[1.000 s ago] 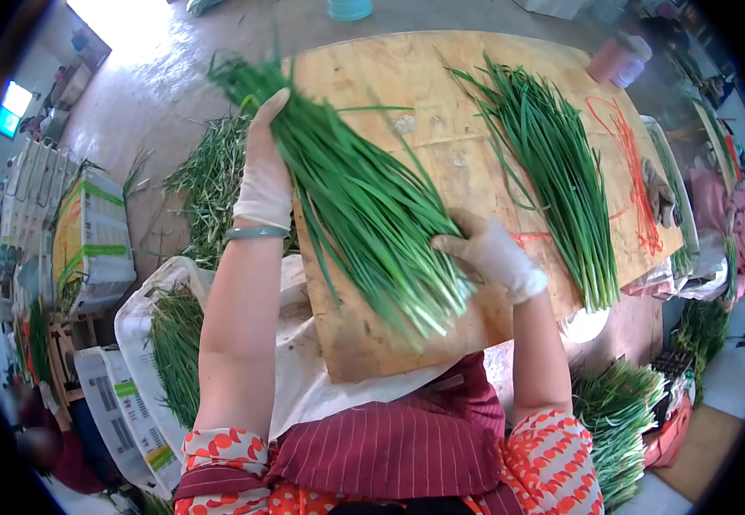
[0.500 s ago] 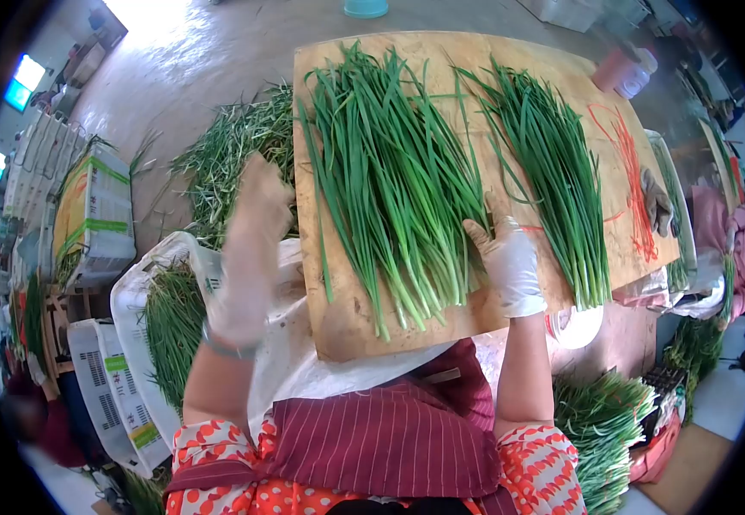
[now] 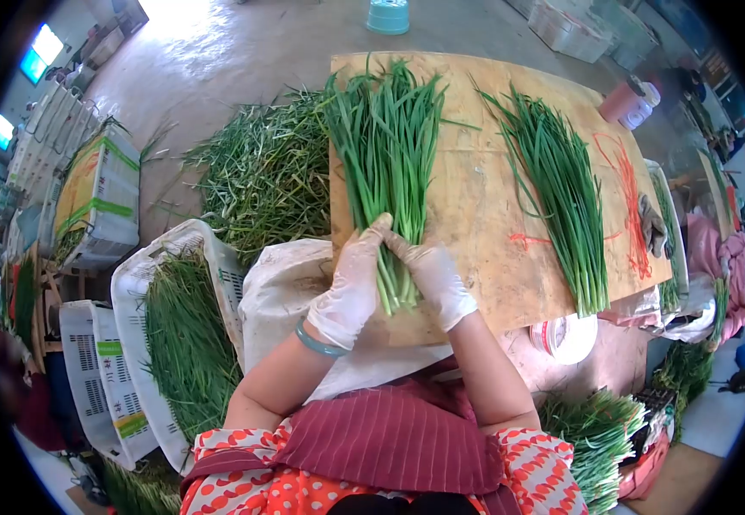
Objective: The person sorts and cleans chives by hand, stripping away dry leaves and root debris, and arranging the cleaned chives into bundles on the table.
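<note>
Head view: left hand (image 3: 351, 279) and right hand (image 3: 434, 276), both gloved, fingers wrapped round lower stems of bunch of greens (image 3: 394, 154), over left part of counter (image 3: 475, 193). Second bunch (image 3: 561, 202) lies on counter's right half, red strings (image 3: 632, 206) further right on counter. Loose pile (image 3: 261, 172) beside counter's left edge.

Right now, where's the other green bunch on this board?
In the head view, the other bunch lies on the board, right of the held bunch and left of the red string pile.
</note>
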Motion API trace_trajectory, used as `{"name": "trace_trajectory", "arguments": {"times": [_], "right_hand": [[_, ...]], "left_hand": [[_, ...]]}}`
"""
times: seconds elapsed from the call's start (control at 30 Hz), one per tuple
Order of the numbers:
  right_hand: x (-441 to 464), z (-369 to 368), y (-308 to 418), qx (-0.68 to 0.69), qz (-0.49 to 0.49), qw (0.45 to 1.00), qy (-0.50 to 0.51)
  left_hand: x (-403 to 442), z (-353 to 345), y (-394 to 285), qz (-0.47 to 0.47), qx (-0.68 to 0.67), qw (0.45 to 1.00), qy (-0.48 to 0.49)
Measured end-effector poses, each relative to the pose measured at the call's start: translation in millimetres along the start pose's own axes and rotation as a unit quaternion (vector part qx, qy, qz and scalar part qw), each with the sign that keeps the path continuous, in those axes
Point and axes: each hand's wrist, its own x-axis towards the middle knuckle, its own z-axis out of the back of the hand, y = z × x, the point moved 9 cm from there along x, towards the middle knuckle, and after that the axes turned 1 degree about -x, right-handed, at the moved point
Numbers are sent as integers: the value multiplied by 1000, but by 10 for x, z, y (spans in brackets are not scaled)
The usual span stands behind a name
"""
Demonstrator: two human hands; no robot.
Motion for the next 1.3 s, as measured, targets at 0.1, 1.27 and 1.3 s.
{"name": "trace_trajectory", "arguments": {"times": [0.1,1.27,1.3], "right_hand": [[169,-390,179,122,86,989,11],[657,-1341,689,35,203,976,78],[611,-1276,695,51,167,981,87]], "left_hand": [[57,49,-408,-81,-45,996,4],[-188,329,-1516,-352,-64,930,-80],[-183,384,-1444,-350,-64,931,-85]]}}
